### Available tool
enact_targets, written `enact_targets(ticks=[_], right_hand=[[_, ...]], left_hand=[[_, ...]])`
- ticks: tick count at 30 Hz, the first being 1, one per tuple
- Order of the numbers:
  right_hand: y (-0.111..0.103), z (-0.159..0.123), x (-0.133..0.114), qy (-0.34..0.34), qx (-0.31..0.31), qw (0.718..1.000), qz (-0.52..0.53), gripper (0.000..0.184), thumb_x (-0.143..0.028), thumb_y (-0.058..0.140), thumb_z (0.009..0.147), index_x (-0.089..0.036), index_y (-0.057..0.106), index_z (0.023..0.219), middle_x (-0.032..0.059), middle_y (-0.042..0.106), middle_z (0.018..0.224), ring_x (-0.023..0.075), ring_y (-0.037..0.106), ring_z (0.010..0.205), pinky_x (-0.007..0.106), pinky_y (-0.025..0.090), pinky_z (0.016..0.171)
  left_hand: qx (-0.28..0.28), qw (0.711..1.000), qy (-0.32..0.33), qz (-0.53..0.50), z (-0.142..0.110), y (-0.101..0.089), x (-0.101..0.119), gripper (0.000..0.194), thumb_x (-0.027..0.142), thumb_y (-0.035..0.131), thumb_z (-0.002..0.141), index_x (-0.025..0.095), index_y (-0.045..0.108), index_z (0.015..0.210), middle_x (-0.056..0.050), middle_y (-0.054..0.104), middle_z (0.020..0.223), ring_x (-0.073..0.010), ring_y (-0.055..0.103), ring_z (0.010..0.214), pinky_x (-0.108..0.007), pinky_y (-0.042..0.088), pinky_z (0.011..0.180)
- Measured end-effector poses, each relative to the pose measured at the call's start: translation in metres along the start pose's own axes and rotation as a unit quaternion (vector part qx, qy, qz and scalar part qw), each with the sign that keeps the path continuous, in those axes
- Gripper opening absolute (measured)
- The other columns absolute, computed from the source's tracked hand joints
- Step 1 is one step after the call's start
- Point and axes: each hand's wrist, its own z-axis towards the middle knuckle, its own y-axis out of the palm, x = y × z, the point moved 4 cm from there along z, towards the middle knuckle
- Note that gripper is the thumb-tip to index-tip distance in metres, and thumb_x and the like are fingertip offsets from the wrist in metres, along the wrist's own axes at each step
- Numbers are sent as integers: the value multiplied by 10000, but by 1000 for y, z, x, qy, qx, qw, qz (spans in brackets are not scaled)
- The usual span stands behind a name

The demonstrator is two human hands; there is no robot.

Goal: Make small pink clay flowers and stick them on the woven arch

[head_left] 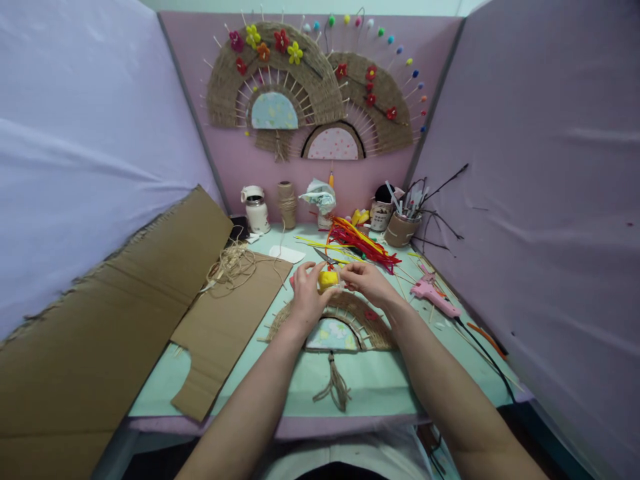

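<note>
My left hand [309, 293] is closed around a small clear packet with a soft-looking yellow lump [329, 279] inside. At the packet's right edge the fingers of my right hand [367, 280] are pinched together on the clear wrapping. Just below both hands lies a twine-woven fan [376, 308] with a pale blue patterned half-circle [333, 334] at its centre and a twine tassel [334, 387] hanging toward me. My forearms cover parts of its two sides. Beyond the packet rest dark-bladed scissors [325, 257], their handles partly hidden by my hands.
Red and yellow pipe cleaners [363, 243] lie in a heap behind my hands. On the right is a pink glue gun [434, 297] with its black cord. Cardboard [230, 320] and tangled twine [231, 267] are at left. Jars, a twine spool [287, 205] and a pot of twigs [403, 227] line the back.
</note>
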Motion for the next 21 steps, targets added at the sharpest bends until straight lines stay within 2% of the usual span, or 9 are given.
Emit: enact_targets(ticks=[2,5,7,9,12,21], right_hand=[[0,1,0,-21,22,1000,-2,266,-416,700,672,-177,584,659,-35,534,593,90,432,533,239,337,528],[4,0,-2,-69,51,995,-50,235,-394,654,720,-186,564,655,-33,517,588,104,431,546,251,347,549],[9,-3,-5,-112,67,986,-107,200,-368,626,746,-190,570,675,-19,537,620,121,450,581,262,361,577],[15,-7,-7,-151,72,972,-164,175,-349,599,774,-194,575,697,0,566,673,138,477,629,272,380,616],[24,-11,-8,-188,57,956,-217,179,-347,560,821,-200,574,720,17,579,719,156,498,676,284,389,652],[23,-7,-5,-170,20,964,-202,160,-318,528,832,-195,554,732,-15,548,685,146,483,667,263,375,640]], left_hand=[[30,999,1,24,-1,-4,3,389,336,748,718,219,638,1072,-92,519,1133,-256,477,1100,-414,369,990],[-10,1000,11,-20,0,-1,7,164,351,656,805,191,637,837,-47,586,882,-197,527,905,-343,404,872],[-38,996,-7,-85,1,4,5,207,363,582,855,182,611,759,-18,590,772,-160,531,791,-295,411,776],[-39,989,-52,-136,2,6,0,266,383,528,881,176,605,732,-4,586,728,-141,525,733,-269,403,712],[-34,982,-99,-158,3,8,-7,293,374,498,889,170,592,701,7,569,690,-129,510,700,-256,387,676],[-35,989,-40,-141,5,5,-3,220,284,474,884,175,553,711,0,564,729,-128,510,743,-246,382,698]])
